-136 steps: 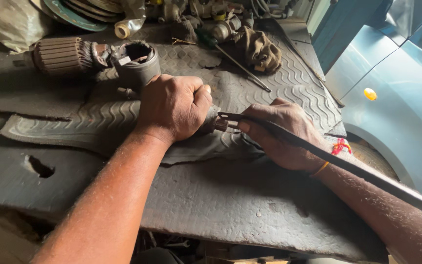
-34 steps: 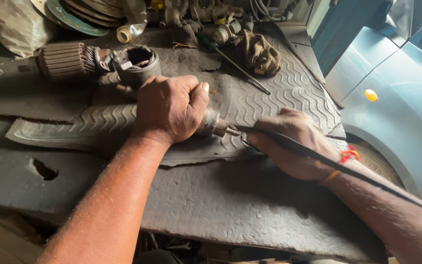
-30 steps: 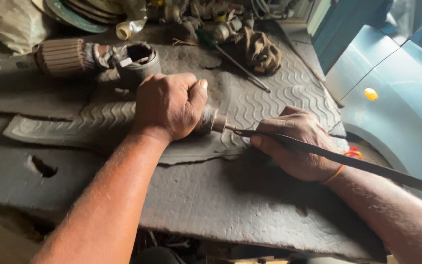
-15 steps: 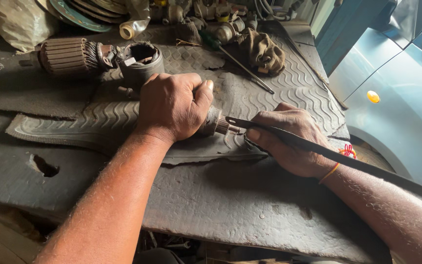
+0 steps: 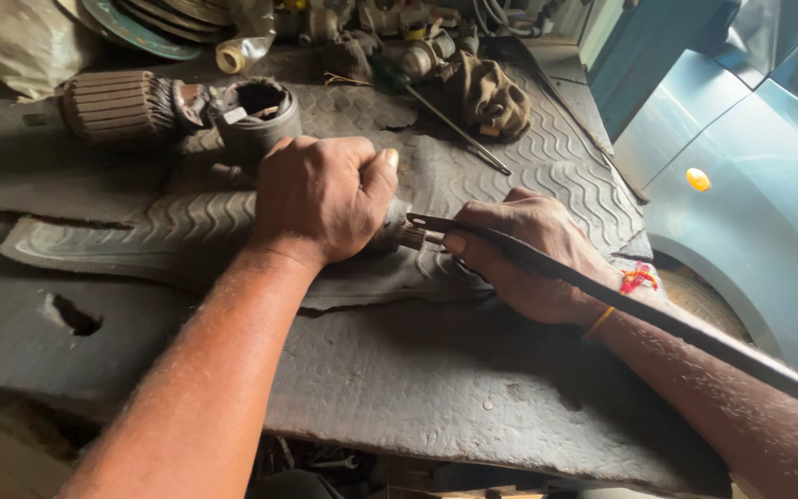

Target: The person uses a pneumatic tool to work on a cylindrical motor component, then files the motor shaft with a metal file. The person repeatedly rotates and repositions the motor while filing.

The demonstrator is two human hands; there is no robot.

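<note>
Left hand [image 5: 320, 199] wrapped tight round a small metal part [image 5: 397, 229] on the rubber mat [image 5: 528, 176] of the surface, right hand [image 5: 524, 254] gripping a long flat file [image 5: 602, 296] against its tip, filing seemingly midway, not finished.

Light: soft daylight from 2 o'clock, moderate | Glare: pale sheen on the blue car panel [image 5: 750, 185] at 3 o'clock | Shadows: dim under the workbench [image 5: 473, 407] edge at 6 o'clock | Sharpness: centre crisp, forearms at 5 and 7 o'clock stretched
</note>
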